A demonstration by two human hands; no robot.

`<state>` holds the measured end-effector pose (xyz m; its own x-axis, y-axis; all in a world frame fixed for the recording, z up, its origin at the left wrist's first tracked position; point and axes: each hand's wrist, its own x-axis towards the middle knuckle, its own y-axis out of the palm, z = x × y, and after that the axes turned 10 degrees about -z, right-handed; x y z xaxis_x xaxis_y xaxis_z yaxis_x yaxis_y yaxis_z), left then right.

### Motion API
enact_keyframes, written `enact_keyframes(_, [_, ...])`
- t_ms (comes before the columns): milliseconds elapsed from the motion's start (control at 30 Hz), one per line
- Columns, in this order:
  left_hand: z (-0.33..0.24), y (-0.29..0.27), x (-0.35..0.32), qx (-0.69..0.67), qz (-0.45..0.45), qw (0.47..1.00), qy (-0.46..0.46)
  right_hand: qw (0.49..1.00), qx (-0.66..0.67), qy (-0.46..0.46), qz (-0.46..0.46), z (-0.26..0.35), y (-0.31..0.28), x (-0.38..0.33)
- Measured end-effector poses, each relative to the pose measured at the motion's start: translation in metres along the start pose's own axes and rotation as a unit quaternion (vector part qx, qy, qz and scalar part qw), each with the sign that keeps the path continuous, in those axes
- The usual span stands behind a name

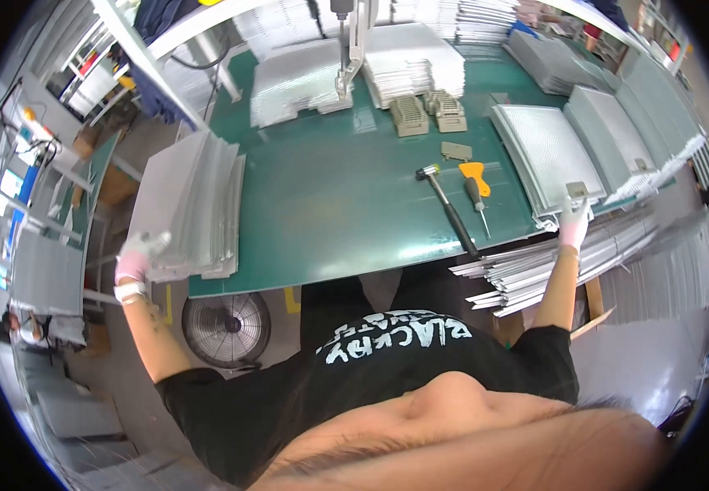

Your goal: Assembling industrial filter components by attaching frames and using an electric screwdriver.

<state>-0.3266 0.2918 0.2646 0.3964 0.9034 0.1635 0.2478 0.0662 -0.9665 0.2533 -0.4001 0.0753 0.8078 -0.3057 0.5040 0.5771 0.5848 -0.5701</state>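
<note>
My left hand (143, 252), in a white and pink glove, lies at the near edge of a stack of thin grey panels (176, 192) on the table's left side. Its fingers are stretched out over the top panel. My right hand (573, 222), gloved alike, reaches the near corner of a grey ribbed panel (547, 151) on the right. Its fingers point away from me and stand apart, next to a small beige plastic piece (576, 189) on that panel. Whether the fingertips press on the piece I cannot tell.
On the green table (313, 204) lie a hammer (449, 209), a screwdriver (477, 196), a yellow scraper (475, 173) and a flat beige piece (457, 150). Beige plastic parts (409, 116) stand stacked behind. A power driver (342, 41) hangs overhead. Metal strips (526, 274) jut out below right.
</note>
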Motion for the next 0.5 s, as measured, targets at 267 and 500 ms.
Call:
enact_keyframes(267, [-0.055, -0.049, -0.074, -0.269, -0.112, 0.956, -0.014, 0.987, 0.080, -0.125, 0.062, 0.062, -0.015, -0.095])
enact_keyframes(500, [-0.069, 0.024, -0.096, 0.094, -0.148, 0.984, 0.016, 0.937, 0.254, -0.126, 0.203, 0.126, 0.015, -0.146])
